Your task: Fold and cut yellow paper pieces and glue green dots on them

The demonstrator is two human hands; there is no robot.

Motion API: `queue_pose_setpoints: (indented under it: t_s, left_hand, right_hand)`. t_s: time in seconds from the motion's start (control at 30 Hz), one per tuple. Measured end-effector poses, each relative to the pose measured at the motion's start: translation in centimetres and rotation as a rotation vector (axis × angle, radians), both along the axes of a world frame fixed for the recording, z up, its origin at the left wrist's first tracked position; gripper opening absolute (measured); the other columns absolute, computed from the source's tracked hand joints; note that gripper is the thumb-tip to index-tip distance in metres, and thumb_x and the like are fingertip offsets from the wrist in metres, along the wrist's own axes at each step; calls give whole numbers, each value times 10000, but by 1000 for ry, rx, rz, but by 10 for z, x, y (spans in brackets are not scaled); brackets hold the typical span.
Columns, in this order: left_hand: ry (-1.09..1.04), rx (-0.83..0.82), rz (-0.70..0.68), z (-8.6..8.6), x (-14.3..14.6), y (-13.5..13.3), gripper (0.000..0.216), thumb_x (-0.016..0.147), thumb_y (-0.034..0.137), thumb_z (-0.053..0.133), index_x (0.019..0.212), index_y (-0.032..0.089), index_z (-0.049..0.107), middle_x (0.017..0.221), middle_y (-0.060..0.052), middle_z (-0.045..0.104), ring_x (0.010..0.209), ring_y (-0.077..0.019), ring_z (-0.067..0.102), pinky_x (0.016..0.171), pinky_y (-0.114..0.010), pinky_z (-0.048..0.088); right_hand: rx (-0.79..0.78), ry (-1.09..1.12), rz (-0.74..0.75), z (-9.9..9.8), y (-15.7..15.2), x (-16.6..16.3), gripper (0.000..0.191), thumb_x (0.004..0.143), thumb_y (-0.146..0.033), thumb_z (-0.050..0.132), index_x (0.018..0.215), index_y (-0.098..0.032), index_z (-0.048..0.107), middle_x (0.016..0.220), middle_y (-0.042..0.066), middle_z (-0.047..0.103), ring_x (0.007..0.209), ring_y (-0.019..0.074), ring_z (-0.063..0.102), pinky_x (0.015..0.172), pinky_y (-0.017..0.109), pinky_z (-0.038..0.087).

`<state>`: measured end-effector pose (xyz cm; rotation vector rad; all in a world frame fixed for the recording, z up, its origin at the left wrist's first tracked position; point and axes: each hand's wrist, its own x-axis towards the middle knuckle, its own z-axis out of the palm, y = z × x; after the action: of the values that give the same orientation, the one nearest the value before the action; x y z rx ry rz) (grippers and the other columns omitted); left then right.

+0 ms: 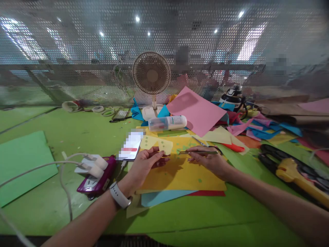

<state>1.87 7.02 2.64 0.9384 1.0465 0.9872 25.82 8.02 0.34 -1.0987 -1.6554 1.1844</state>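
Note:
My left hand [151, 158], with a white watch band on the wrist, pinches the lower edge of a small pale yellow piece of paper [166, 145] that bears small green bits. My right hand [207, 161] is closed around metal tweezers [205, 152], whose tips point left towards the paper piece. Whether the tips grip anything is too small to tell. Both hands are over an orange-yellow sheet [185, 180] scattered with tiny green pieces [199, 180]. Scissors [197, 140] lie partly hidden behind my right hand. Another pale yellow paper [149, 141] with green bits lies behind my left hand.
A lit phone [132, 145] and a purple power strip [96, 178] with cables stand left. Behind are a clear bottle [167, 122], a fan [151, 76] and a pink sheet [196, 109]. Coloured scraps [267, 128] and a yellow-handled tool [290, 169] lie right.

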Motion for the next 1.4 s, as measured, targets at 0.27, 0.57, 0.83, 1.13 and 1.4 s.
queue_pose_setpoints:
  t_s: [0.27, 0.57, 0.83, 1.13, 1.4]
  left_hand:
    - [-3, -9, 5, 1, 1, -1, 212, 729, 222, 667, 882, 159, 535, 836, -32, 683, 715, -130, 663, 709, -230, 517]
    - [2, -15, 9, -1, 2, 0, 206, 739, 205, 655, 890, 147, 527, 790, -33, 683, 708, -128, 661, 689, -219, 516]
    - [-4, -22, 22, 1, 3, -1, 185, 740, 187, 650, 870, 144, 526, 776, -35, 689, 692, -128, 663, 683, -219, 517]
    - [-4, -20, -4, -2, 1, 1, 205, 722, 213, 670, 858, 157, 526, 800, -29, 692, 716, -132, 669, 707, -228, 519]
    - [22, -4, -19, -4, 0, 2, 223, 729, 241, 666, 879, 165, 518, 817, -39, 696, 751, -146, 672, 691, -224, 512]
  right_hand:
    - [-6, -5, -24, 0, 1, -2, 277, 779, -381, 590, 960, -177, 635, 792, 45, 682, 725, 201, 679, 616, 325, 578]
    - [1, -39, -51, -2, 2, -1, 312, 774, -415, 580, 958, -169, 634, 808, 58, 698, 745, 213, 681, 621, 334, 582]
    - [51, -62, -80, 2, 7, 6, 322, 772, -428, 574, 929, -151, 620, 848, 80, 690, 709, 213, 684, 600, 320, 572]
    - [137, -197, 18, 12, -2, 15, 267, 800, -407, 539, 902, -181, 637, 930, 66, 670, 716, 184, 682, 600, 290, 574]
    - [350, -401, 94, 8, -7, 15, 220, 834, -333, 511, 974, -239, 653, 887, 20, 706, 756, 159, 668, 647, 265, 551]
